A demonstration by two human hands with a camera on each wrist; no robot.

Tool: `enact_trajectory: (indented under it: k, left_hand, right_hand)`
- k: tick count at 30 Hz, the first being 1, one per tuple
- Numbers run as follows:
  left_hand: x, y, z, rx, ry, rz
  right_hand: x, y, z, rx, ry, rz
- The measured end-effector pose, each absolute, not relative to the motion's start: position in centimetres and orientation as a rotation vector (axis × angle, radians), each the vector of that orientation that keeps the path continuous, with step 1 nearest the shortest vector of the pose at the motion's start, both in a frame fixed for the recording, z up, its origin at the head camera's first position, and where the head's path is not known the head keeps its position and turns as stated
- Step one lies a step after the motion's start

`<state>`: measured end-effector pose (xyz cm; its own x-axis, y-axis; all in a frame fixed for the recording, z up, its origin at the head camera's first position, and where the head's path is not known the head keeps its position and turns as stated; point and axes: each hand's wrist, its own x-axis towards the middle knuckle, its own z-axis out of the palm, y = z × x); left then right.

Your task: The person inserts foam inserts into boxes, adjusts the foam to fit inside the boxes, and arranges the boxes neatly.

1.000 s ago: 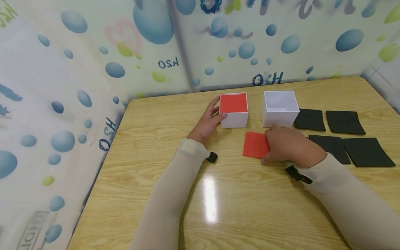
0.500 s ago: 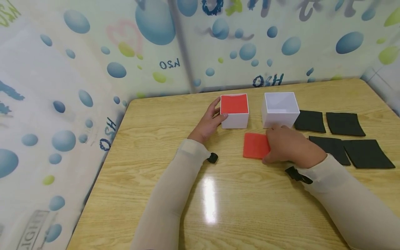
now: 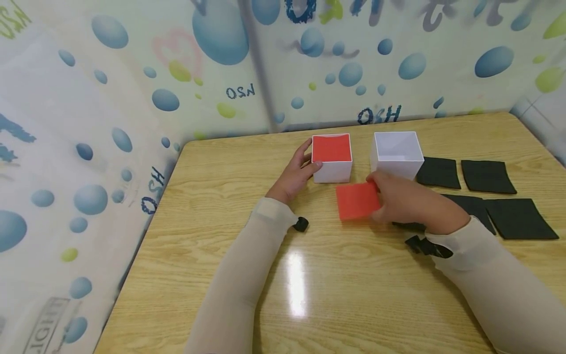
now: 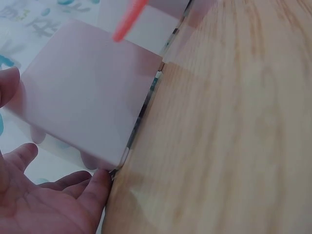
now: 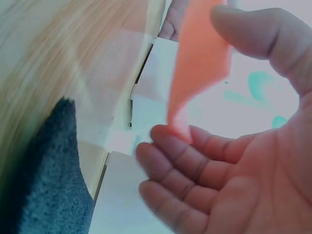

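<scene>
My right hand (image 3: 413,201) pinches a red square foam sheet (image 3: 357,201) by its right edge, thumb on one side and fingers on the other. In the right wrist view the sheet (image 5: 202,58) is lifted and bends slightly at the fingertips. My left hand (image 3: 289,174) holds the left side of a white box (image 3: 333,173), its thumb on the front face. Another red sheet (image 3: 330,147) fills that box's top opening. To the right stands a second white box (image 3: 398,168), open at the top, with bare inner walls showing.
Several black square sheets (image 3: 488,176) lie flat on the wooden table (image 3: 212,246) at the right, one partly under my right hand and sleeve. A wall covering (image 3: 274,64) printed with blue drops stands behind and left of the table.
My right hand has raised the red sheet from the table and moved it slightly left. A black sheet beneath now shows more. The left hand has stayed at its box.
</scene>
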<state>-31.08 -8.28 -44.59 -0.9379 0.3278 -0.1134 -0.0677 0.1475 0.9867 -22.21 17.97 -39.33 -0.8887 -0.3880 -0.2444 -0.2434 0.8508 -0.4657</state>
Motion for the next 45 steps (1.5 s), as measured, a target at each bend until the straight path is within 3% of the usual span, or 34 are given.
enact_trajectory:
  k: [26, 45]
  left_hand:
    - [-31.1, -8.5, -44.7, 0.297, 2.111, 1.866]
    - [-31.1, -8.5, -44.5, 0.274, 2.156, 1.809]
  right_hand:
    - [-22.1, 18.1, -38.1, -0.586, 2.684, -1.354]
    - [-24.0, 15.5, -37.0, -0.513, 2.805, -1.411]
